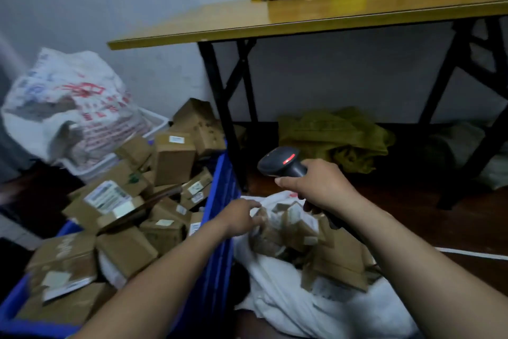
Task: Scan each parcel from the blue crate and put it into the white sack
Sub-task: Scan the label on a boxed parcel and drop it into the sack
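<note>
**STATUS: TRANSFER PARTLY COMPLETE, CRATE NOT EMPTY**

1. Source. The blue crate (220,182) occupies the lower left of the frame. Many cardboard parcels (173,157) are heaped in it, some above the rim. Judgement: most of the work is left.

2. Destination. The white sack (288,300) lies open at lower centre, touching the crate's right wall. Several deposited parcels (338,259) show in its mouth, so a share of the task is done.

3. Right hand (319,182). Fingers and thumb are clamped on the grip of the scanner (283,164), held above the sack at centre frame. A red light shows on its head.

4. Left hand (242,216). It is at the sack's mouth, just right of the crate wall. The fingers are extended and slightly apart. Motion blur hides whether the fingertips touch a parcel.

5. Judgement: the current step is a deposit. Next is 1 more parcel from the crate.
</note>
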